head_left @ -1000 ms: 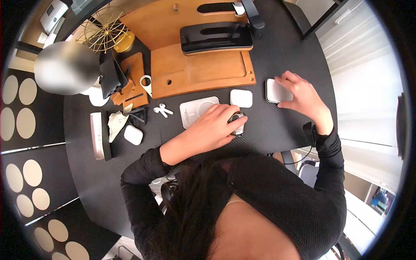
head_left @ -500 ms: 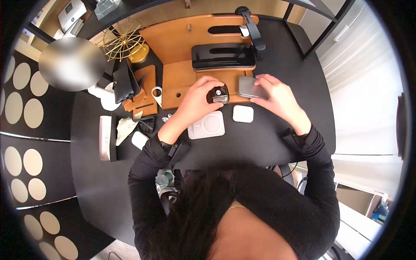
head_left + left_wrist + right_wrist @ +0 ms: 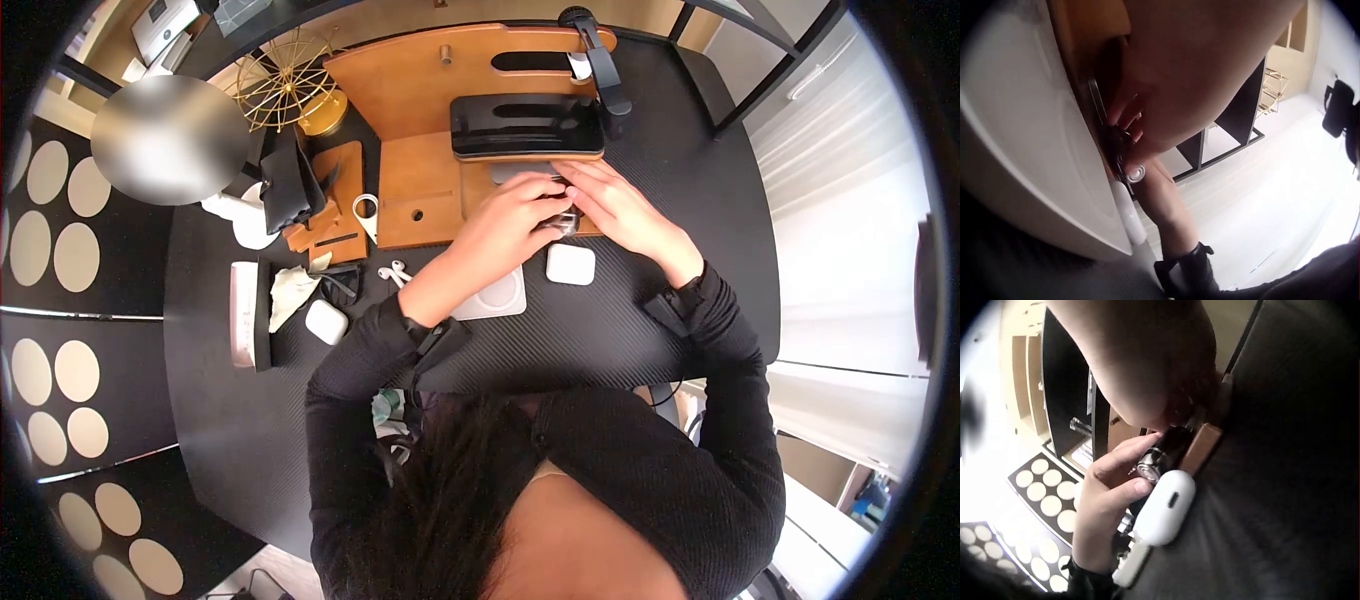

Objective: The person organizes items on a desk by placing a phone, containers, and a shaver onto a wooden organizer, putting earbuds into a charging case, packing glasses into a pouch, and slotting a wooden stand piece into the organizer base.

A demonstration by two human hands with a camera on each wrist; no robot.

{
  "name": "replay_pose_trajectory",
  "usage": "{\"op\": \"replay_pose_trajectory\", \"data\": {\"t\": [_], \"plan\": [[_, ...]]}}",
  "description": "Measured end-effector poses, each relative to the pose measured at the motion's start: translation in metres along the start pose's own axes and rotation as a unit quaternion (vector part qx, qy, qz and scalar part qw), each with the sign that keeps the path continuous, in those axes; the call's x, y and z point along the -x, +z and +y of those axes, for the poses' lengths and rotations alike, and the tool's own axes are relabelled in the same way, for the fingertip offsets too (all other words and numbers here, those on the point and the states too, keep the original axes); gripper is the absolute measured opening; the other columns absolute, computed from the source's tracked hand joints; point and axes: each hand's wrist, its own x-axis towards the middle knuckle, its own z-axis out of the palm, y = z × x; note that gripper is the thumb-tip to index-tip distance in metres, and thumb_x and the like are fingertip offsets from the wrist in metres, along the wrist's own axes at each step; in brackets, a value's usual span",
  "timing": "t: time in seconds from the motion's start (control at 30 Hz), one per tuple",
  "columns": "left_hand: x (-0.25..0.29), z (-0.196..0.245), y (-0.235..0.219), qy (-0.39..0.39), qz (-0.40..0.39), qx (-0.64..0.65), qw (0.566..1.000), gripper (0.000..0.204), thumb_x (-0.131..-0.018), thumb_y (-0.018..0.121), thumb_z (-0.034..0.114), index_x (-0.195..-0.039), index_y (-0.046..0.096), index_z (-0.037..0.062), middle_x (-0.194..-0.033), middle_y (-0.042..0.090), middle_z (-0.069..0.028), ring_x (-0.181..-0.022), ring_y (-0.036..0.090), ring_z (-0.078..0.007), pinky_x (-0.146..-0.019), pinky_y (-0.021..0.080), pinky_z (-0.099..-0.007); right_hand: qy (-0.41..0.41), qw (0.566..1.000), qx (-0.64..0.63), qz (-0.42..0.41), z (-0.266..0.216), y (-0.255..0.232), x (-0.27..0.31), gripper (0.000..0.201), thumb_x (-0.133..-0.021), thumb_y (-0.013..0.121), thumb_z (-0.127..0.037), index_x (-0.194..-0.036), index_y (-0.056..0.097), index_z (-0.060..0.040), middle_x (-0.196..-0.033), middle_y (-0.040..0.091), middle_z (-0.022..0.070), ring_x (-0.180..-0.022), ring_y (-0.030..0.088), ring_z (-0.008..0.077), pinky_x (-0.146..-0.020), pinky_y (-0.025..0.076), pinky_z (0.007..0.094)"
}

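Both hands meet over the low tray of a wooden desk stand (image 3: 430, 195). My left hand (image 3: 545, 208) pinches a small dark watch (image 3: 562, 222) with a metal crown; the right wrist view shows its thumb and finger round the watch (image 3: 1159, 456). My right hand (image 3: 582, 198) comes in from the right, fingers curled onto the same watch (image 3: 1124, 164). A grey flat device (image 3: 520, 172) lies on the tray just behind the hands, partly hidden by them. A black phone (image 3: 525, 125) rests on the stand's upper ledge.
A white square case (image 3: 570, 264) and a white charger pad (image 3: 495, 295) lie on the black table in front of the stand. Loose earbuds (image 3: 395, 270), a white earbud case (image 3: 326, 322) and a gold wire ornament (image 3: 285, 85) sit to the left.
My left hand carried the watch from the table up to the wooden tray. My right hand brought the grey device over, set it on the tray and moved onto the watch.
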Motion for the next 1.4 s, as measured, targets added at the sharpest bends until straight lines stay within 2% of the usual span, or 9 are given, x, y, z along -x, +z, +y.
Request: {"op": "replay_pose_trajectory", "data": {"t": [0.1,0.13,0.27,0.43,0.53,0.63,0.9,0.97,1.4], "plan": [[-0.012,0.003,0.005,-0.001,0.011,0.006,1.000,0.037,-0.077,0.075,0.013,-0.112,0.069,0.0036,-0.118,0.063,-0.0132,-0.115,0.056,-0.0321,-0.099,0.046,-0.0409,0.016,1.000,-0.005,0.004,0.002,-0.007,0.000,0.038,-0.099,0.045,-0.015,-0.130,0.052,0.0080,-0.124,0.058,0.0273,-0.120,0.052,0.0414,-0.105,0.039,0.0428],[-0.013,0.001,0.009,0.015,0.034,0.009,0.999,0.036,-0.077,0.074,0.012,-0.111,0.068,0.0032,-0.115,0.062,-0.0123,-0.110,0.057,-0.0318,-0.098,0.047,-0.0416,0.031,0.999,-0.029,0.027,0.002,-0.006,0.001,0.028,-0.095,0.050,-0.012,-0.116,0.058,0.0055,-0.117,0.060,0.0253,-0.116,0.054,0.0403,-0.101,0.042,0.0443],[-0.011,-0.001,0.004,0.018,0.066,0.000,0.998,0.038,-0.077,0.075,0.014,-0.113,0.066,0.0038,-0.115,0.060,-0.0116,-0.109,0.057,-0.0314,-0.097,0.047,-0.0408,0.017,0.996,0.006,0.082,-0.010,-0.012,0.007,0.021,-0.087,0.061,-0.007,-0.106,0.063,0.0016,-0.106,0.064,0.0169,-0.100,0.061,0.0356,-0.089,0.050,0.0419],[0.010,0.009,-0.059,-0.058,-0.125,0.032,0.990,0.052,-0.075,0.078,0.021,-0.122,0.061,0.0067,-0.117,0.057,-0.0125,-0.112,0.056,-0.0322,-0.096,0.046,-0.0387,0.010,0.984,0.079,0.162,-0.040,-0.018,0.016,0.012,-0.082,0.067,-0.007,-0.092,0.066,-0.0023,-0.098,0.066,0.0114,-0.095,0.064,0.0270,-0.081,0.053,0.0364],[0.034,0.023,-0.082,-0.086,-0.206,0.031,0.974,0.061,-0.073,0.080,0.023,-0.128,0.057,0.0088,-0.121,0.055,-0.0126,-0.115,0.055,-0.0322,-0.099,0.043,-0.0397,-0.029,0.993,0.017,0.113,-0.046,-0.015,0.024,0.011,-0.081,0.069,-0.010,-0.089,0.065,-0.0029,-0.090,0.066,0.0100,-0.082,0.065,0.0288,-0.074,0.054,0.0375],[0.058,0.024,-0.079,-0.070,-0.223,0.031,0.972,0.066,-0.069,0.082,0.022,-0.129,0.057,0.0103,-0.124,0.055,-0.0112,-0.118,0.053,-0.0321,-0.101,0.041,-0.0413,-0.029,0.999,-0.009,0.027,-0.060,-0.007,0.028,0.015,-0.079,0.072,-0.014,-0.087,0.065,-0.0033,-0.085,0.063,0.0095,-0.080,0.065,0.0288,-0.072,0.054,0.0386],[0.074,0.020,-0.069,-0.073,-0.167,-0.024,0.983,0.058,-0.065,0.082,0.015,-0.120,0.063,0.0137,-0.124,0.057,-0.0089,-0.119,0.052,-0.0305,-0.101,0.040,-0.0427,-0.022,0.997,0.014,-0.072,-0.065,-0.001,0.031,0.035,-0.070,0.075,-0.010,-0.103,0.064,-0.0062,-0.104,0.060,0.0061,-0.099,0.061,0.0268,-0.082,0.053,0.0393],[0.068,0.021,-0.070,-0.062,-0.107,-0.051,0.991,0.053,-0.066,0.081,0.013,-0.117,0.065,0.0129,-0.123,0.058,-0.0084,-0.118,0.053,-0.0306,-0.100,0.040,-0.0430,-0.013,0.995,0.016,-0.094,-0.066,-0.002,0.031,0.041,-0.068,0.075,-0.008,-0.107,0.063,-0.0070,-0.105,0.059,0.0067,-0.100,0.061,0.0272,-0.084,0.053,0.0399],[0.041,-0.019,-0.038,-0.067,-0.024,-0.072,0.995,0.049,-0.076,0.078,0.021,-0.121,0.062,0.0121,-0.134,0.052,-0.0101,-0.123,0.050,-0.0339,-0.104,0.040,-0.0429,-0.017,0.995,-0.011,-0.095,-0.063,0.001,0.030,0.039,-0.069,0.074,-0.008,-0.106,0.062,-0.0068,-0.105,0.059,0.0069,-0.101,0.061,0.0274,-0.086,0.052,0.0408]]}}
